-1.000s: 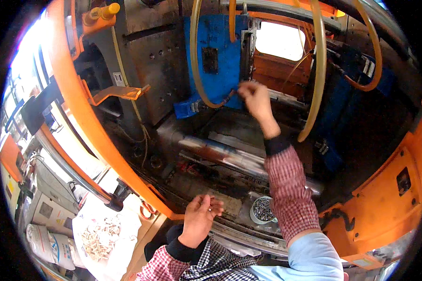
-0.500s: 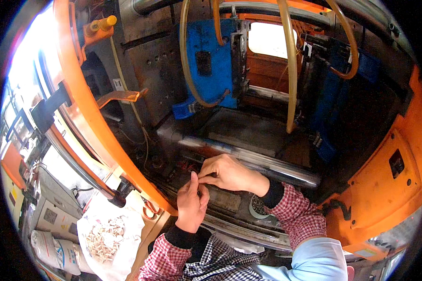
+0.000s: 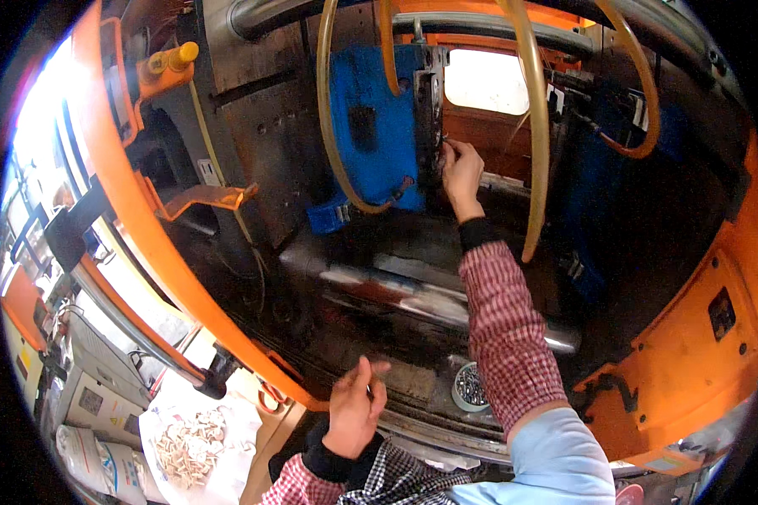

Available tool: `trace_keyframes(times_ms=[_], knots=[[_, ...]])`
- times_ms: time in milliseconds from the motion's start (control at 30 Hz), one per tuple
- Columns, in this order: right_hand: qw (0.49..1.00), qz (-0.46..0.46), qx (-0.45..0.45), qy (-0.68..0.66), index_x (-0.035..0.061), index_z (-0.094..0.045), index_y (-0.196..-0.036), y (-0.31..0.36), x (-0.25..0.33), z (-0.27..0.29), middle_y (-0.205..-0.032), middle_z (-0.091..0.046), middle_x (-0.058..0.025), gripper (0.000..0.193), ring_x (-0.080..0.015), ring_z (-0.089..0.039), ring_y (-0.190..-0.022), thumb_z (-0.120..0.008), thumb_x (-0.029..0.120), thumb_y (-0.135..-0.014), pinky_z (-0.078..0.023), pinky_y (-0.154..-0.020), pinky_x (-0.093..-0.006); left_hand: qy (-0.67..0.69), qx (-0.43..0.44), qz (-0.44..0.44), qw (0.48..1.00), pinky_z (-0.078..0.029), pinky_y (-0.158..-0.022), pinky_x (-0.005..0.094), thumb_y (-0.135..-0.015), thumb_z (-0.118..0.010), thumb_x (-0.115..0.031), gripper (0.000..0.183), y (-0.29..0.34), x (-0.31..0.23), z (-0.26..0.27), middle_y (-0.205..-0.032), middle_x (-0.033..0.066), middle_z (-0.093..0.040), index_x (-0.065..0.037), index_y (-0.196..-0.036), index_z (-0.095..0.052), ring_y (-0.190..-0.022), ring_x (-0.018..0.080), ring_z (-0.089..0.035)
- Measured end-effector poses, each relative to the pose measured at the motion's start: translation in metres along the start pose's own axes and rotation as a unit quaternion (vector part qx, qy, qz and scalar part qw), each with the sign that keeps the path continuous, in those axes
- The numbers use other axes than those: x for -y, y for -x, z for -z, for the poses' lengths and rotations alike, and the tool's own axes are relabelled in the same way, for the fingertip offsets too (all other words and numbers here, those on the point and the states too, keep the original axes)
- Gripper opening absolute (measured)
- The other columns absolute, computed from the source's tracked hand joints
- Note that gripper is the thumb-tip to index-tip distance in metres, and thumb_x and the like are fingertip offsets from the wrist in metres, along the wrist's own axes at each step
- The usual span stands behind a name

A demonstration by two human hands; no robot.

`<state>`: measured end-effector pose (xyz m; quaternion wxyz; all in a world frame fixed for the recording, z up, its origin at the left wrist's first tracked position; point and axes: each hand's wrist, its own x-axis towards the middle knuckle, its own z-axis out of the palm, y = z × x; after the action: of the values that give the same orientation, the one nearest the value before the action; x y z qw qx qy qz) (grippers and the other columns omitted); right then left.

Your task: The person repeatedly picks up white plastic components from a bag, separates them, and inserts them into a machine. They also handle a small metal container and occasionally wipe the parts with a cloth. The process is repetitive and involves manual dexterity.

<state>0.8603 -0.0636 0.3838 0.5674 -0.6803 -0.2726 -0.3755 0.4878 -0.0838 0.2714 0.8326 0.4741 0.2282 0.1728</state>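
Observation:
My right hand [image 3: 461,172] reaches far into the machine, fingers pinched at the dark metal face [image 3: 429,109] of a blue block [image 3: 379,126]. Whatever lies between the fingertips is too small to name. Low in the middle, my left hand [image 3: 354,412] is half curled, thumb up and fingers bent. Its palm is turned away, and I cannot make out what it holds. A small pale bowl [image 3: 458,396] full of little shiny metal pieces [image 3: 473,385] stands beside my right forearm, on the machine's near ledge.
Yellowish hoses [image 3: 531,143] hang around the block. A thick steel bar [image 3: 404,293] crosses below my right arm. Orange frames [image 3: 185,278] and panels [image 3: 691,337] flank the opening. At lower left, a white bag [image 3: 242,433] holds small beige pieces [image 3: 195,446].
My hands have parted from where their fingertips met. The right hand moved up and away to the block's metal face; the left dropped slightly nearer to me.

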Motion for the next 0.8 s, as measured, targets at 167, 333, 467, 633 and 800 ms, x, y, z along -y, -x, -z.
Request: trace_keyframes(times_ms=[167, 333, 467, 633, 800], knots=[[0.995, 0.004, -0.004, 0.098, 0.0008, -0.068, -0.094, -0.033, -0.046, -0.046, -0.094, -0.06, -0.0195, 0.021, -0.0353, -0.057, -0.088, -0.059, 0.017, -0.085, -0.045, -0.076, -0.0436, 0.023, -0.031, 0.068, 0.997, -0.023, -0.037, 0.0209, -0.096, -0.042, -0.036, 0.04, 0.012, 0.008, -0.001, -0.055, -0.0018, -0.039, 0.001, -0.097, -0.055, -0.043, 0.0072, -0.033], [0.991, 0.022, 0.018, 0.13, 0.0018, -0.067, -0.091, -0.035, -0.057, -0.063, -0.092, -0.058, -0.0198, 0.019, -0.0352, -0.055, -0.091, -0.058, 0.016, -0.082, -0.044, -0.076, -0.0442, 0.058, -0.043, 0.087, 0.994, -0.024, -0.04, 0.0216, -0.097, -0.041, -0.033, 0.039, 0.006, 0.013, 0.004, -0.052, -0.0008, -0.039, 0.003, -0.097, -0.054, -0.043, 0.0072, -0.032], [0.993, -0.018, 0.025, 0.111, 0.0033, -0.067, -0.091, -0.034, -0.055, -0.067, -0.091, -0.058, -0.0177, 0.019, -0.0351, -0.055, -0.091, -0.059, 0.018, -0.082, -0.044, -0.077, -0.0436, 0.064, -0.044, 0.09, 0.993, -0.023, -0.041, 0.0218, -0.097, -0.039, -0.031, 0.039, 0.006, 0.009, 0.002, -0.05, -0.0002, -0.038, 0.005, -0.097, -0.053, -0.042, 0.0073, -0.03], [0.993, 0.004, 0.028, 0.118, 0.0033, -0.067, -0.091, -0.035, -0.058, -0.07, -0.093, -0.059, -0.0177, 0.019, -0.0352, -0.055, -0.09, -0.059, 0.018, -0.082, -0.045, -0.077, -0.0427, 0.065, -0.047, 0.09, 0.993, -0.023, -0.042, 0.0216, -0.098, -0.038, -0.031, 0.038, 0.003, 0.014, 0.005, -0.049, -0.0006, -0.037, 0.005, -0.097, -0.053, -0.042, 0.0075, -0.03], [0.984, 0.022, 0.034, 0.176, 0.0038, -0.066, -0.098, -0.032, -0.062, -0.08, -0.095, -0.059, -0.0185, 0.023, -0.0349, -0.053, -0.095, -0.057, 0.012, -0.078, -0.04, -0.083, -0.0454, 0.056, -0.061, 0.07, 0.994, -0.029, -0.045, 0.0218, -0.096, -0.042, -0.03, 0.034, 0.006, 0.016, 0.007, -0.057, 0.0011, -0.044, 0.002, -0.096, -0.055, -0.048, 0.0094, -0.038]])
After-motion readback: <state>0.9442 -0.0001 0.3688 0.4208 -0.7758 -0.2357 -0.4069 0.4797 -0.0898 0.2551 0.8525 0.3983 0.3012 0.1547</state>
